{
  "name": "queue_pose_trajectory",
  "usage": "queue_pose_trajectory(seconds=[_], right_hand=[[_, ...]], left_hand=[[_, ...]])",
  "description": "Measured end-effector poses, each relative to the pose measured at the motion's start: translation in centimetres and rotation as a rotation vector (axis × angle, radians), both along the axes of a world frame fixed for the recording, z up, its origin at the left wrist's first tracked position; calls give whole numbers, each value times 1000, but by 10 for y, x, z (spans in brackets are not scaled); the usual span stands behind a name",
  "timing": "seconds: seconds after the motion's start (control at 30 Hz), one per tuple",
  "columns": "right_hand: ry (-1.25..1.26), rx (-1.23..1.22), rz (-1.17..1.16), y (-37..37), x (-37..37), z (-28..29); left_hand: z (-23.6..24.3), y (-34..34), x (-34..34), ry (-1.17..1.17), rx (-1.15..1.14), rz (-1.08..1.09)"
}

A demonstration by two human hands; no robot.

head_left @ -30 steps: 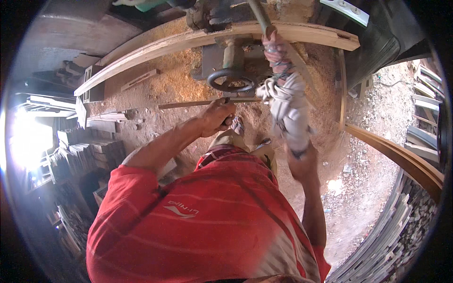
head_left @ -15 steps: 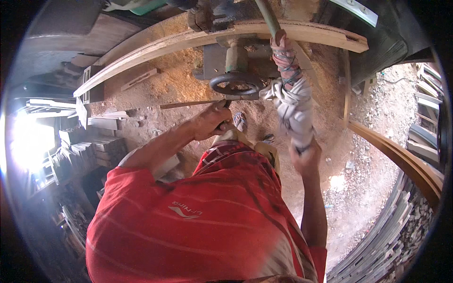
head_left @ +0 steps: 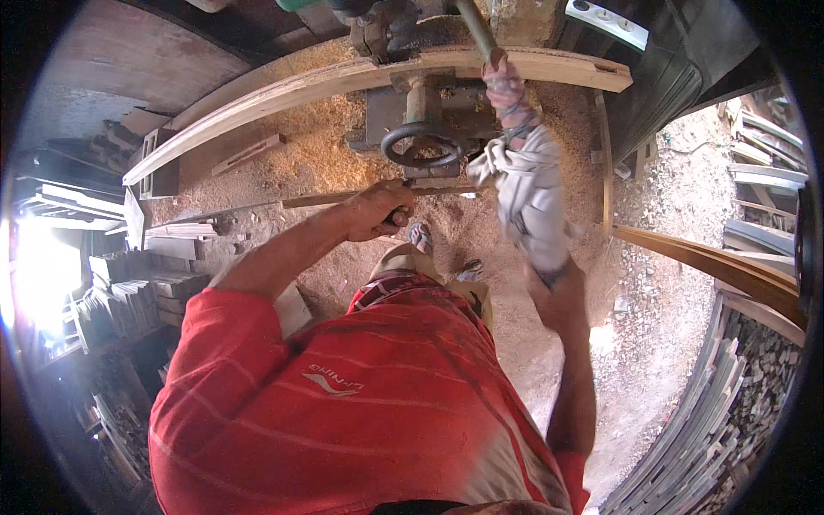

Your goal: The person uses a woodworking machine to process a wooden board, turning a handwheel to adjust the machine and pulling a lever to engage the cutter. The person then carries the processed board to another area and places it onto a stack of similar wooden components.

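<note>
My right hand (head_left: 556,296) is closed round the dark lower end of a long lever (head_left: 475,26). White cloth (head_left: 525,176) and patterned wrapping (head_left: 506,90) bind the lever above my grip; the cloth is slightly blurred. My left hand (head_left: 378,211) is closed on a dark handle (head_left: 397,216), just below and left of a black handwheel (head_left: 422,144). Most of that handle is hidden by my fingers. Behind the handwheel stands a greasy metal machine (head_left: 378,120). A long pale timber beam (head_left: 283,103) lies across it, with a slot near its right end.
Sawdust and shavings (head_left: 318,142) cover the ground around the machine. A thin wooden strip (head_left: 309,199) passes behind my left hand. Long boards (head_left: 704,266) and stacked timber (head_left: 687,412) are at the right. Wood blocks (head_left: 129,296) are piled left. A power strip (head_left: 608,23) sits at upper right.
The view has shifted slightly, so the beam and machine appear farther left. My right hand remains on the lever and my left on the dark handle.
</note>
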State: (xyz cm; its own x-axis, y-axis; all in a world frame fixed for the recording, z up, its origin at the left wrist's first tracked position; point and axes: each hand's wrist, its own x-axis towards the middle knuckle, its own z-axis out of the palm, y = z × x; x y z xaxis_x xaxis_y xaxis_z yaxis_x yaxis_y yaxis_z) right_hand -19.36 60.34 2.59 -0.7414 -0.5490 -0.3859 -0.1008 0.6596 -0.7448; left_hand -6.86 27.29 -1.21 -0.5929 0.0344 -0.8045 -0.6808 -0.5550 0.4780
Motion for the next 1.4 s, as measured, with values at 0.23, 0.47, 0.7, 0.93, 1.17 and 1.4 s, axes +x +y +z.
queue_pose_trajectory(seconds=[0.23,0.47,0.7,0.93,1.17,1.4], right_hand=[[228,323,-96,-7,29,203],[181,-75,-81,-11,1,-71],[454,-147,-76,-46,-32,-189],[247,-53,-76,0,9,-21],[-135,229,-224,-3,24,188],[257,95,-31,3,3,-27]], left_hand=[[-11,-23,29,39,223,37],[-42,-31,50,185,41,-132],[-33,-27,41,85,222,-56],[16,-17,11,-83,-11,-127],[-21,-48,36,115,22,-270],[-28,-57,52,743,-622,-630]])
